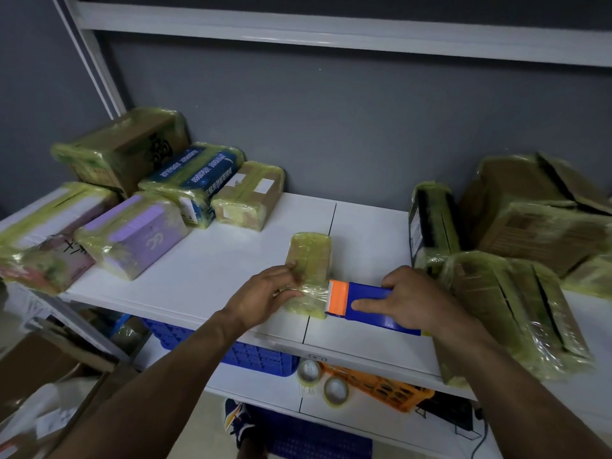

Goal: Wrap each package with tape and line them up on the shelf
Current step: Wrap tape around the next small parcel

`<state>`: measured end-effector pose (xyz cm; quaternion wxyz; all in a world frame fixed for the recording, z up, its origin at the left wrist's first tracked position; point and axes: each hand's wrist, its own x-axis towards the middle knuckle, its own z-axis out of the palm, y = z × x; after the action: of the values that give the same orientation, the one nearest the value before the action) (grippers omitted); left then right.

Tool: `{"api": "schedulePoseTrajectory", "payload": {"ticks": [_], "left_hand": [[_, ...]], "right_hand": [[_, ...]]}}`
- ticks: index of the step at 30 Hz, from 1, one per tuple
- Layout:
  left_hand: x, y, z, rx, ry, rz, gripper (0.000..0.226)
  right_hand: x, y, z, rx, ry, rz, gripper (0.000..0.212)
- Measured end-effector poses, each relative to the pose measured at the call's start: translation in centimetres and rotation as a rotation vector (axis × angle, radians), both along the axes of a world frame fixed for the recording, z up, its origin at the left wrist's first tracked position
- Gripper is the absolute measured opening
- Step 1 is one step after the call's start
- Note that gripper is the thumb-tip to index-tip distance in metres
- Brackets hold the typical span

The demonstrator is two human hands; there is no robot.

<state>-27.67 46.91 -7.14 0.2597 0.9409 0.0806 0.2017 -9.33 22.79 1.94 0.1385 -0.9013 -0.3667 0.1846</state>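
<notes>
A small package [309, 251] wrapped in yellowish tape lies on the white shelf [212, 270], near its front edge. My left hand [265, 293] holds the package's near left side, thumb and fingers around it. My right hand [417, 299] grips a blue tape dispenser [367, 301] with an orange head, which touches the package's near right corner. A strip of clear tape [314, 291] runs from the dispenser over the package's near end.
Several taped packages are lined up at the shelf's left [132, 233]. More taped boxes are piled at the right [516, 293]. On the lower shelf sit a blue crate [258, 357], an orange basket [387, 387] and two tape rolls [323, 380].
</notes>
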Motion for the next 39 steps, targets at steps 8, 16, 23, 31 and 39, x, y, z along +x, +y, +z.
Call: {"api": "schedulePoseTrajectory", "payload": {"ticks": [8, 16, 23, 31, 39], "left_hand": [[0.1, -1.3, -0.6, 0.204, 0.005, -0.084, 0.045], [1.4, -2.1, -0.2, 0.206, -0.009, 0.038, 0.032], [1.2, -0.9, 0.0, 0.175, 0.06, -0.028, 0.039], [0.0, 1.2, 1.3, 0.105, 0.081, -0.025, 0.032], [-0.3, -0.4, 0.5, 0.236, 0.051, 0.001, 0.044]], "right_hand": [[0.5, -0.9, -0.4, -0.047, -0.044, 0.005, 0.059], [0.5, -0.4, -0.9, -0.039, -0.02, -0.019, 0.059], [-0.2, -0.5, -1.0, 0.006, 0.031, -0.032, 0.06], [0.1, -2.2, 0.0, -0.006, -0.015, -0.025, 0.057], [0.5, -1.6, -1.6, -0.075, -0.077, -0.054, 0.061]]}}
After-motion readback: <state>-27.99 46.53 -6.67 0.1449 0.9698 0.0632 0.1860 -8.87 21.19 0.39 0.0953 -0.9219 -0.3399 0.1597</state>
